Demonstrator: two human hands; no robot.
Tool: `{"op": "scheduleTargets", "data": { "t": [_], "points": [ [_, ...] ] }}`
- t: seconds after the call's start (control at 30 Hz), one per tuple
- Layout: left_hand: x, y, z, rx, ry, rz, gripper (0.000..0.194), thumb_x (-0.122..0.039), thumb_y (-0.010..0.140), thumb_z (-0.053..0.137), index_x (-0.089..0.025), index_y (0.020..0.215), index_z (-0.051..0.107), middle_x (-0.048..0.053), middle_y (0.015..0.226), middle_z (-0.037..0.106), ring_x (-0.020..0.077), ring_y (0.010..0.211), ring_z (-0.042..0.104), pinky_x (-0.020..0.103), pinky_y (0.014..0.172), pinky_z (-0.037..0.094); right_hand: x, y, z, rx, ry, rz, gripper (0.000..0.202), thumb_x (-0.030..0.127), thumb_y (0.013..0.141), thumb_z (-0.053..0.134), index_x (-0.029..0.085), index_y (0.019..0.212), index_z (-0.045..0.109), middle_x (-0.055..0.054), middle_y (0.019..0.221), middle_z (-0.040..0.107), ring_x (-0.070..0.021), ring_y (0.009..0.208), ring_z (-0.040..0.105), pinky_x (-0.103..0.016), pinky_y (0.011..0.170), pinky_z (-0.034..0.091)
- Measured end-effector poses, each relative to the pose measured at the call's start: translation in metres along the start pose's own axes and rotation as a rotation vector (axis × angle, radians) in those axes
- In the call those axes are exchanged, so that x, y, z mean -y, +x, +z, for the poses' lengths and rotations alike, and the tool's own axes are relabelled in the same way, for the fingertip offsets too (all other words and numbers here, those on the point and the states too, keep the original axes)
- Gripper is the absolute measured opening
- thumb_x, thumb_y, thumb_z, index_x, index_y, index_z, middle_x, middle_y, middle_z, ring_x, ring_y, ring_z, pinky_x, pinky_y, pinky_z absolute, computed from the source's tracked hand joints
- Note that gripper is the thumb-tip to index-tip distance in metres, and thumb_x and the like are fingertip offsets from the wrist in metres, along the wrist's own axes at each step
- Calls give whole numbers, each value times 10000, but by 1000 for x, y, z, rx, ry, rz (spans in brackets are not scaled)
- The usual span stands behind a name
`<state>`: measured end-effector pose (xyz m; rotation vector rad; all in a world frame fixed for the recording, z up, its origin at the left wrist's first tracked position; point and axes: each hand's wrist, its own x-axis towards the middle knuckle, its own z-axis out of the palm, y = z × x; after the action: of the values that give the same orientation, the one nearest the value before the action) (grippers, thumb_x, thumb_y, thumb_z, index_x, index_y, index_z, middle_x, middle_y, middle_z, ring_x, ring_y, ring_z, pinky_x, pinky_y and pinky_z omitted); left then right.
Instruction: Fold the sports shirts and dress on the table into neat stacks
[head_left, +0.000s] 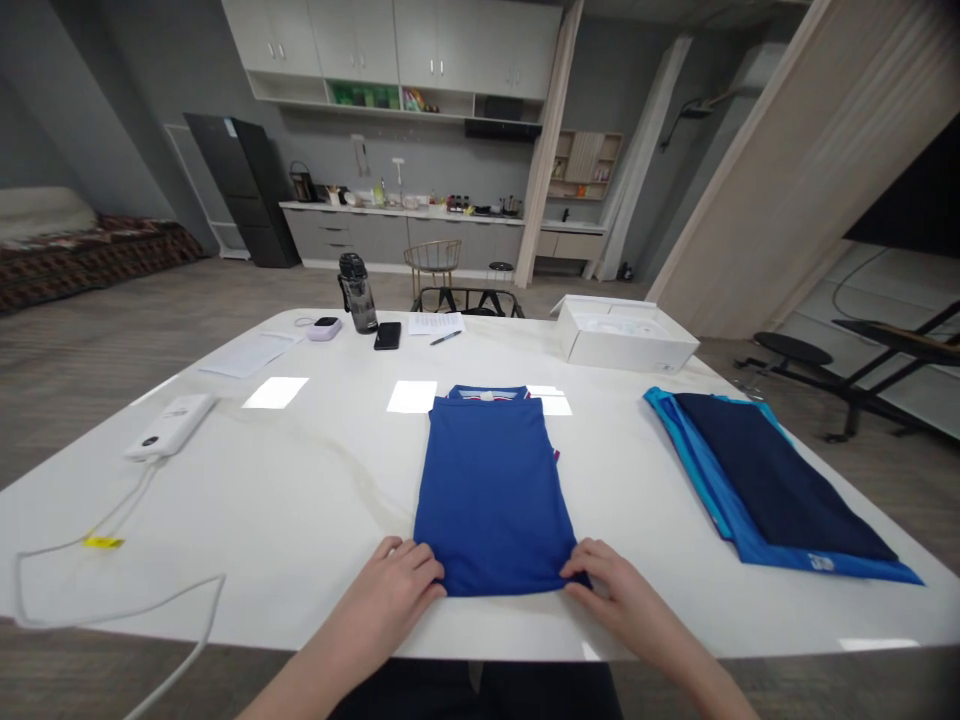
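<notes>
A blue shirt (491,490) lies folded into a long panel on the white table, its collar at the far end and its near edge toward me. My left hand (401,585) is closed on the near left corner, fingers bent over the cloth. At the near right corner, my right hand (604,580) pinches the fabric between thumb and fingers. A bit of red and white trim sticks out at the shirt's right side.
Folded clothes (780,480) are stacked at the right, beyond them a white box (626,335). A power bank (172,425) with a cable is at the left. A bottle (358,295), phone (388,336), pen (446,338) and papers (251,354) sit at the table's (300,480) far side.
</notes>
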<state>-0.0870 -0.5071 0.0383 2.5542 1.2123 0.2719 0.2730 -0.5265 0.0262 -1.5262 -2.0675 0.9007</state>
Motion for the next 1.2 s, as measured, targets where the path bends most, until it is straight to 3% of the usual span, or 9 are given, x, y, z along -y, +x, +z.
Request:
{"op": "scheduleTargets", "data": {
  "t": [0.1,0.27,0.37,0.43,0.57,0.7,0.8,1.07,1.2],
  "points": [
    [7,26,-7,-124,-68,-30,226,-366,1023,474,-275,1157,631,40,1175,656,213,1085,616,393,987,427,-6,26,-10,-140,21,23,224,416,956,578,267,1052,716,-61,1079,661,-220,971,621,-352,892,495],
    [51,119,-10,-263,38,-306,455,-368,975,517,-224,1406,489,158,1498,477,309,1369,471,477,1103,374,-30,128,-28,-418,-62,63,433,461,896,636,180,1224,664,-137,1195,648,-259,1017,639,-394,922,515],
    [83,176,-12,-259,48,-558,623,-411,946,544,-173,1496,377,241,1552,390,387,1394,436,542,1081,381,-31,189,-37,-403,-37,205,518,441,834,725,136,1247,649,-177,1240,655,-287,1051,657,-405,941,514],
    [102,204,-13,-227,-17,-648,659,-423,933,556,-174,1507,350,246,1491,473,403,1347,489,575,1048,399,-25,219,-40,-328,103,326,441,400,792,778,149,1143,689,-142,1148,711,-281,1039,676,-374,914,529],
    [132,238,-15,-219,-183,-802,635,-396,816,710,-136,1359,510,250,1352,603,415,1279,551,532,978,457,-20,253,-41,-286,316,530,258,294,714,829,146,884,704,-108,902,754,-276,888,718,-329,738,570],
    [148,252,-17,-190,-421,-789,371,-255,683,787,-101,1004,683,193,1045,742,336,969,706,379,789,530,-24,265,-43,-266,412,571,252,224,664,840,137,847,692,-108,788,750,-272,748,727,-341,635,584],
    [150,253,-17,-214,-491,-698,201,-249,723,729,-134,886,709,107,903,759,269,859,718,321,736,532,-25,263,-45,-234,503,497,214,186,705,790,136,898,712,-108,863,771,-252,763,736,-340,678,601],
    [117,229,-29,-458,-543,-264,287,-369,904,541,-234,1137,640,37,1103,729,217,1025,667,336,941,502,-27,227,-39,-506,343,-3,398,267,911,562,203,1302,605,-75,1294,680,-233,1203,620,-416,1090,449],
    [81,220,-48,-474,-567,-161,314,-402,938,492,-245,1182,610,29,1152,718,214,1071,654,332,990,480,-24,192,-47,-638,260,-78,484,344,975,469,221,1442,497,-89,1353,639,-244,1286,560,-440,1141,392]
  ]
}}
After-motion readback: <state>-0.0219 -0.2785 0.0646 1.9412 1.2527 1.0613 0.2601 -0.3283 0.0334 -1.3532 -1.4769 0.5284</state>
